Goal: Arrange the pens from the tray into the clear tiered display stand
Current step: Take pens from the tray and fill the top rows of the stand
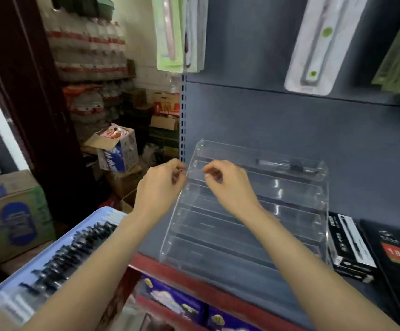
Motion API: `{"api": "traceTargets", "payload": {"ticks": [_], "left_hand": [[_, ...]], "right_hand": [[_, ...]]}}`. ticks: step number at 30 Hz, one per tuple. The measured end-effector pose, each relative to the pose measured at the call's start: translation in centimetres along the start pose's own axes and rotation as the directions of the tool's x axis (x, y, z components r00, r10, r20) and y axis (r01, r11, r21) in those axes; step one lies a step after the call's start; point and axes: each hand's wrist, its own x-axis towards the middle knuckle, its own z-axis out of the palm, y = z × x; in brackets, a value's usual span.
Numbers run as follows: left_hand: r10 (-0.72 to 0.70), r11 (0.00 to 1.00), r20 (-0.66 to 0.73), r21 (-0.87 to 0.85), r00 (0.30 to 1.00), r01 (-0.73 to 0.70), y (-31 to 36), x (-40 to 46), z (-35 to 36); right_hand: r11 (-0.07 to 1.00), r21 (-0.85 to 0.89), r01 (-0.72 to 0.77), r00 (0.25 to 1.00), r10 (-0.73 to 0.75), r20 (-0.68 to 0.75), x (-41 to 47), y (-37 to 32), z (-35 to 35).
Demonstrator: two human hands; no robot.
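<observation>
Shop shelf (373,187) holds a clear stand (242,223) with one pen (287,166) on its top tier. Left hand (160,185) and right hand (227,185) have fingers curled; any pen between them is too blurred to tell. Lay each pen flat along a tier. The tray (15,302) of pens sits lower left.

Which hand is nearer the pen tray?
Left. The left hand is up beside the display stand's left edge, above the pen tray; the right hand is farther right, over the stand.

A dark grey shelf (301,304) bears the clear tiered stand (242,223) and black boxes (352,244).
</observation>
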Motion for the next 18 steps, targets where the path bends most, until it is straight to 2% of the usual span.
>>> {"api": "traceTargets", "payload": {"ticks": [2,4,7,10,14,18], "left_hand": [[-0.063,0.996,0.014,0.063,0.998,0.062,-4.7,-1.0,-2.2],[-0.135,0.984,0.087,0.126,0.987,0.123,-10.0,-1.7,-4.3],[-0.211,0.966,0.266,0.204,0.941,0.159,-17.7,-2.7,-7.1],[-0.296,0.947,0.359,0.234,0.885,0.221,-24.3,-3.5,-9.0],[-0.385,0.918,0.433,0.272,0.815,0.289,-31.1,-4.8,-9.2],[-0.399,0.915,0.498,0.273,0.77,0.298,-35.7,-5.9,-7.9]], "right_hand": [[1.0,-0.007,0.01,0.993,-0.009,0.115,0.5,-2.6,4.2],[1.0,0.001,0.002,0.977,-0.003,0.213,1.0,-5.2,8.5],[0.999,0.013,-0.031,0.946,0.025,0.322,1.7,-8.7,14.9],[0.997,0.006,-0.076,0.914,0.067,0.401,2.4,-11.1,21.1],[0.984,-0.063,-0.168,0.851,0.177,0.495,2.5,-11.9,29.1],[0.955,-0.132,-0.268,0.767,0.294,0.57,1.8,-9.6,34.8]]}}
